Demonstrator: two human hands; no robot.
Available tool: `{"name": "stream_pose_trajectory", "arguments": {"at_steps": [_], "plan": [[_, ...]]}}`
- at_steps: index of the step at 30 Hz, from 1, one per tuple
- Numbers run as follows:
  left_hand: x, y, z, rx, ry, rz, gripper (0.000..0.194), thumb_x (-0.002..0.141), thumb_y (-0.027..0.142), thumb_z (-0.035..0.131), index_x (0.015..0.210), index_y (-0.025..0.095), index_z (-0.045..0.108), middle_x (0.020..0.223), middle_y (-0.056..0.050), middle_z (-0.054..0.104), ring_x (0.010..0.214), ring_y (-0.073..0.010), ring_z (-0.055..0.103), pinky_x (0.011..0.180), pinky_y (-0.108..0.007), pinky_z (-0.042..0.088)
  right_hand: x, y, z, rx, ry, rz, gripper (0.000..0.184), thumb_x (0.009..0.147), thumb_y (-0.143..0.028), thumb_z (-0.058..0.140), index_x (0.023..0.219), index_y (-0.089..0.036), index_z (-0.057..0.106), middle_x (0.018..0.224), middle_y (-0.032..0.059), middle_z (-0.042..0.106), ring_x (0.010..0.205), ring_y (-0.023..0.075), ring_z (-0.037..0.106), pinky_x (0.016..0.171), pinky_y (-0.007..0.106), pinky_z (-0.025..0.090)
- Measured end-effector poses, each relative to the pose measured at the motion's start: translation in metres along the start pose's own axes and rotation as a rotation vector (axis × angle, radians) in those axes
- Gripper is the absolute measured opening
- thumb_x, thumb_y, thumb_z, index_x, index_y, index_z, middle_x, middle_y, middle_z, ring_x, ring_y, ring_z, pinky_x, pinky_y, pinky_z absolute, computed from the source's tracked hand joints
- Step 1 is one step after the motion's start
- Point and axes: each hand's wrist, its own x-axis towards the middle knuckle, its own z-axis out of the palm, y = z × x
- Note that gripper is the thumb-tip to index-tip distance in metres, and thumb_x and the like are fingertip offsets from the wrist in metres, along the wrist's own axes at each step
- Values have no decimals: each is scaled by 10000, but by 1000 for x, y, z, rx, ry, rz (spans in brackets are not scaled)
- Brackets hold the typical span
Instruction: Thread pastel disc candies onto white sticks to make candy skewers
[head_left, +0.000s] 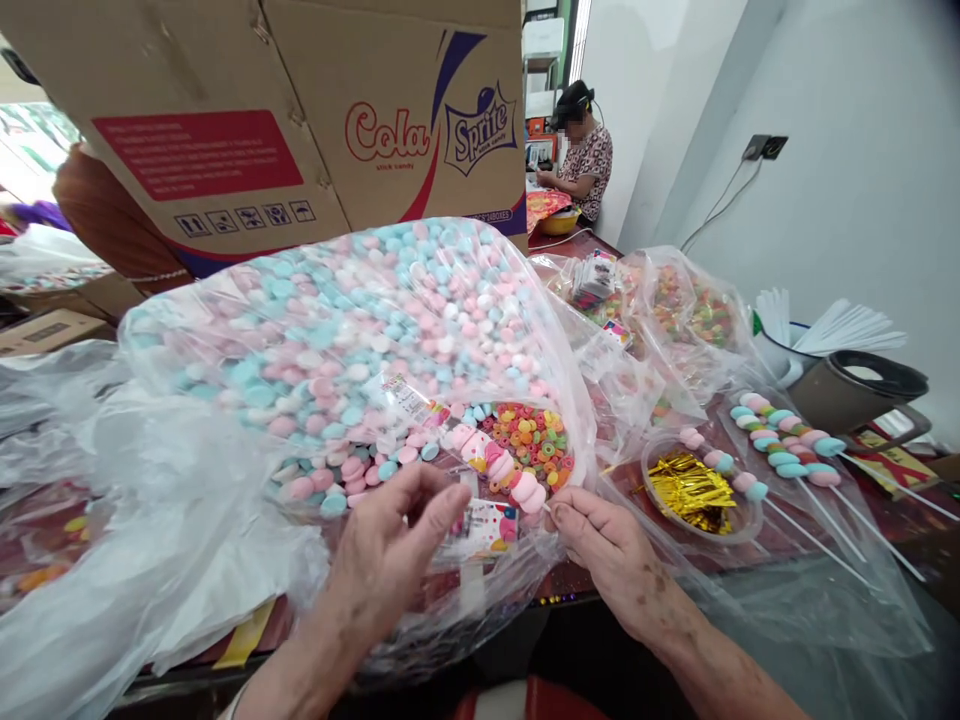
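My right hand pinches the white stick of a marshmallow skewer, just below its lowest piece. The skewer slants up and left, carrying pink pieces and what looks like a printed clear wrapper. My left hand is to its left, apart from it, with fingers loosely curled and the thumb away from them. Nothing shows in that hand. Under the skewer lie ring gummies in several colours. A printed card rests between my hands. Behind spreads a big clear bag of pink, blue and white marshmallows.
A large cardboard box rises behind the bag. At right stand a tub of gold twist ties, finished-looking skewers, a grey jug and white sticks. Crumpled plastic covers the left. Another person sits farther back.
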Motion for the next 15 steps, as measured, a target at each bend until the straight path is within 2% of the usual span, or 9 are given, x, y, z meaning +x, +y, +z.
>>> {"name": "stream_pose_trajectory", "arguments": {"at_steps": [2, 4, 6, 8, 11, 15], "plan": [[11, -6, 2, -344, 60, -158, 289, 757, 452, 741, 853, 191, 667, 717, -8, 671, 655, -168, 599, 596, -255, 466, 0, 2, 4, 47, -4, 11, 396, 950, -528, 446, 756, -193, 532, 637, -39, 422, 568, 108, 342, 505, 228, 266], [22, -6, 9, -662, 120, -183, 398, 692, 428, 804, 962, 169, 669, 902, -50, 717, 845, -211, 657, 753, -298, 519, -1, 2, 9, 83, -33, 28, 383, 952, -512, 457, 741, -195, 500, 642, -46, 397, 572, 102, 318, 509, 225, 254], [30, -2, 19, -856, 193, -178, 405, 658, 368, 843, 958, 154, 674, 945, -57, 722, 897, -210, 668, 812, -305, 522, -2, -1, 14, 75, -71, 40, 377, 960, -496, 447, 729, -198, 468, 651, -49, 374, 587, 103, 308, 522, 226, 254], [36, 2, 27, -955, 243, -226, 344, 655, 311, 850, 902, 143, 679, 831, -36, 720, 778, -189, 683, 727, -289, 534, -3, -4, 18, 13, -87, 20, 375, 966, -485, 428, 729, -198, 463, 663, -43, 383, 613, 110, 331, 547, 231, 273], [42, 3, 34, -1072, 248, -344, 234, 677, 268, 825, 765, 129, 658, 613, 14, 644, 569, -156, 641, 574, -273, 521, -6, -6, 19, -102, -59, -22, 371, 974, -477, 390, 766, -193, 508, 670, -31, 429, 634, 125, 386, 579, 242, 314], [48, -2, 36, -1186, 294, -377, 180, 708, 190, 786, 711, 124, 618, 572, 48, 587, 513, -102, 583, 582, -254, 532, -8, -4, 18, -205, 0, -66, 374, 983, -464, 364, 794, -199, 548, 664, -14, 506, 613, 141, 447, 561, 249, 358]]}}
